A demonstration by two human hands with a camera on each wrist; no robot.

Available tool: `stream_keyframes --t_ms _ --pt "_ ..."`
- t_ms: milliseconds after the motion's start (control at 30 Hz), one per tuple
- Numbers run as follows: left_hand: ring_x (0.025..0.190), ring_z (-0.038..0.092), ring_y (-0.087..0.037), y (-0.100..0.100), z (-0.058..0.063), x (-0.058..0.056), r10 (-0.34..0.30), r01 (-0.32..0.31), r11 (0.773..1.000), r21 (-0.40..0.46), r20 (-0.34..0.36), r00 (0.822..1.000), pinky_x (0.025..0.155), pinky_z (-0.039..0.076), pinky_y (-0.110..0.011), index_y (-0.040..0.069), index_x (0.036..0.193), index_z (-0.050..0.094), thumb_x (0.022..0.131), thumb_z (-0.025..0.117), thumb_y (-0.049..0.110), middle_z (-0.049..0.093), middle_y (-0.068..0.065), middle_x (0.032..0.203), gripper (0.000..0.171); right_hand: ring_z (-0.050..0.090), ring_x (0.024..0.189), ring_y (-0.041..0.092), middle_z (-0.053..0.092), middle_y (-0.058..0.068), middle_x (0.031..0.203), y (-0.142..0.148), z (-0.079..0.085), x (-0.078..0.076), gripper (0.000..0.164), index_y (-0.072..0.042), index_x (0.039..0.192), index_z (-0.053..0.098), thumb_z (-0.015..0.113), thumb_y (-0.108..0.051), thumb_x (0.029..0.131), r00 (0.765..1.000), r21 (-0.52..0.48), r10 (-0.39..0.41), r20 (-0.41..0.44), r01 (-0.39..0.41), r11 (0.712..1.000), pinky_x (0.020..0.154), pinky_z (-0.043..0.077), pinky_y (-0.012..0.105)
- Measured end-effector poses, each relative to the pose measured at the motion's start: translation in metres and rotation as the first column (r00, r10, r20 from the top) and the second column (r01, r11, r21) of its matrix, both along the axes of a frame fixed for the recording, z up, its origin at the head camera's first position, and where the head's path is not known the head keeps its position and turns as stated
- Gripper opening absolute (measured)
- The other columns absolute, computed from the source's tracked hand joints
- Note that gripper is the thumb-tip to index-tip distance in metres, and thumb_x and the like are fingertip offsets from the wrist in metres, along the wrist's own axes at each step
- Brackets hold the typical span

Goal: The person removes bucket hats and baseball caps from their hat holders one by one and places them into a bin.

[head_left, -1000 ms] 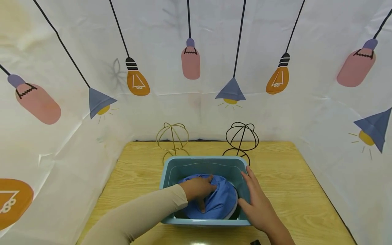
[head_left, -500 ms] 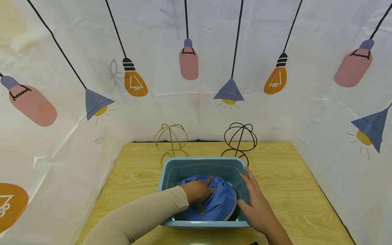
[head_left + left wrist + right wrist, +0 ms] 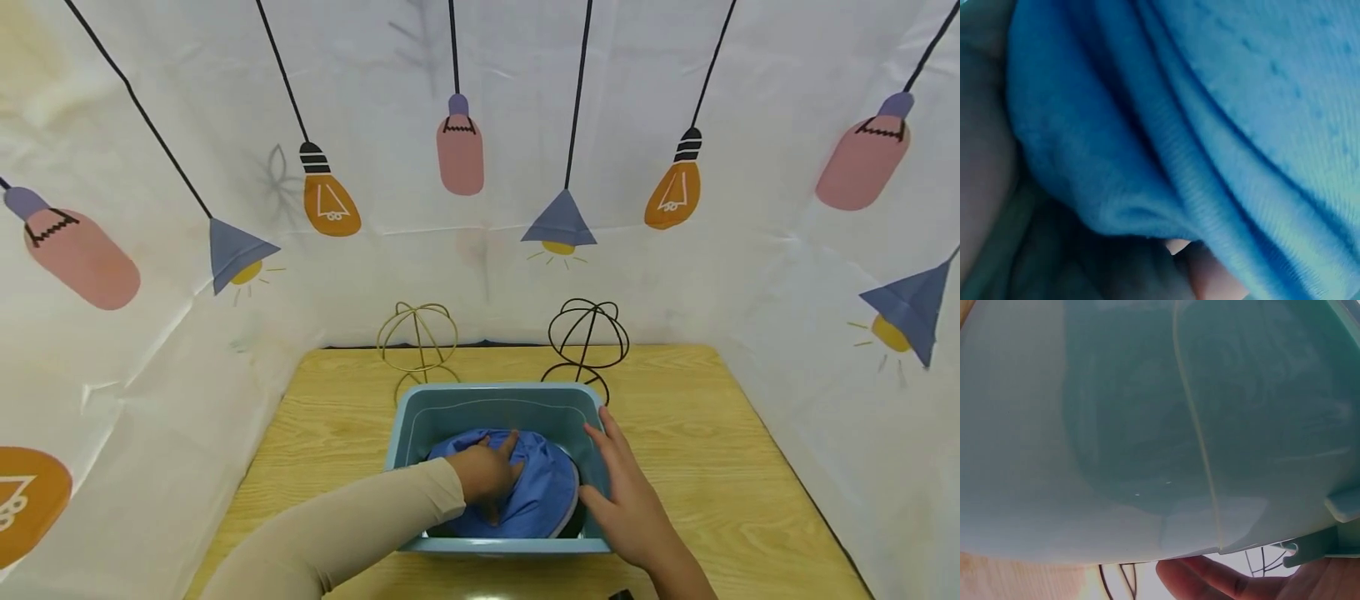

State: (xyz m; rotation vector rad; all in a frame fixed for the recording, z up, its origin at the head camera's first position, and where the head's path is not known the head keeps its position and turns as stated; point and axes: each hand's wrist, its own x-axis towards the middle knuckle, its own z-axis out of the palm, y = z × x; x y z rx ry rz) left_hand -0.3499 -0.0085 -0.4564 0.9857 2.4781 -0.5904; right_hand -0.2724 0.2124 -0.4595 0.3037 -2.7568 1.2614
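A crumpled blue cloth hat [image 3: 543, 500] with a pale edge lies inside a blue-green plastic basin [image 3: 495, 546]. My left hand [image 3: 486, 473] reaches into the basin and grips the hat's fabric. In the left wrist view, folds of blue cloth [image 3: 1122, 131] bulge between the thumb side and the fingers [image 3: 1213, 275], which they partly cover. At the basin's right side, my right hand [image 3: 630, 500] rests on the rim with spread, fairly straight fingers. The right wrist view shows fingertips [image 3: 1188, 578] beside the smooth basin wall [image 3: 1122, 437].
Behind the basin stand a gold wire stand [image 3: 420, 337] and a black wire stand [image 3: 588, 333], both with rounded tops. Everything sits on a wood-grain table [image 3: 697, 442]. A white sheet [image 3: 487, 275] printed with lamps encloses the back and sides. A small black object [image 3: 621, 595] shows at the front edge.
The left hand has shifted slightly leftward over the hat, its back turning a little. The right hand stays at the basin's side. The whole view has moved slightly.
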Motion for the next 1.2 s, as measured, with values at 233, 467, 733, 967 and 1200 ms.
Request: stream_keyframes --t_ms 233,467,733,967,1200 --pt "0.126 0.063 -0.02 -0.001 -0.001 -0.004 -0.01 0.01 1.0 -0.016 0.003 1.0 0.124 0.032 -0.039 0.029 0.162 0.035 0.076 0.085 0.061 0.02 -0.011 0.172 0.105 0.016 0.159 0.039 0.001 -0.002 0.176 0.0 0.002 -0.001 0.077 -0.021 0.162 0.032 0.065 -0.011 0.093 1.0 -0.012 0.008 0.018 -0.007 1.0 0.108 0.036 0.074" --pt "0.126 0.064 -0.033 -0.01 0.016 -0.009 -0.01 0.0 0.989 0.146 0.066 0.998 0.103 0.054 -0.04 0.031 0.155 0.045 0.072 0.09 0.055 0.028 -0.013 0.169 0.097 0.015 0.159 0.038 0.0 -0.003 0.176 -0.002 0.001 -0.001 0.075 -0.019 0.162 0.033 0.065 -0.012 0.095 1.0 -0.021 0.01 0.028 -0.01 1.0 0.109 0.035 0.074" --pt "0.143 0.05 -0.034 -0.006 0.065 -0.01 -0.162 0.158 0.953 0.26 -0.005 0.987 0.096 0.058 -0.043 0.041 0.164 0.026 0.066 0.093 0.057 0.026 -0.008 0.172 0.12 0.016 0.159 0.039 -0.001 -0.005 0.176 -0.004 0.003 -0.003 0.074 -0.019 0.163 0.031 0.065 -0.014 0.097 0.999 -0.014 0.012 0.03 -0.011 1.0 0.108 0.036 0.075" --pt "0.159 0.018 -0.038 -0.011 0.054 -0.012 -0.324 0.333 0.933 0.136 -0.08 0.943 0.099 0.054 -0.061 0.056 0.161 -0.003 0.047 0.095 0.069 -0.002 0.004 0.176 0.151 0.016 0.158 0.04 -0.003 -0.004 0.176 -0.004 0.004 0.0 0.075 -0.019 0.164 0.029 0.065 -0.015 0.098 0.999 -0.009 0.011 0.047 -0.011 1.0 0.107 0.035 0.077" --pt "0.159 0.021 -0.034 -0.01 0.013 -0.021 -0.374 0.377 0.922 0.084 -0.052 0.926 0.095 0.057 -0.058 0.052 0.162 -0.012 0.049 0.089 0.078 -0.005 0.003 0.176 0.154 0.016 0.159 0.04 -0.002 -0.004 0.176 -0.001 0.003 0.002 0.076 -0.023 0.164 0.028 0.064 -0.015 0.098 0.999 -0.009 0.002 0.042 -0.002 1.0 0.108 0.035 0.075"
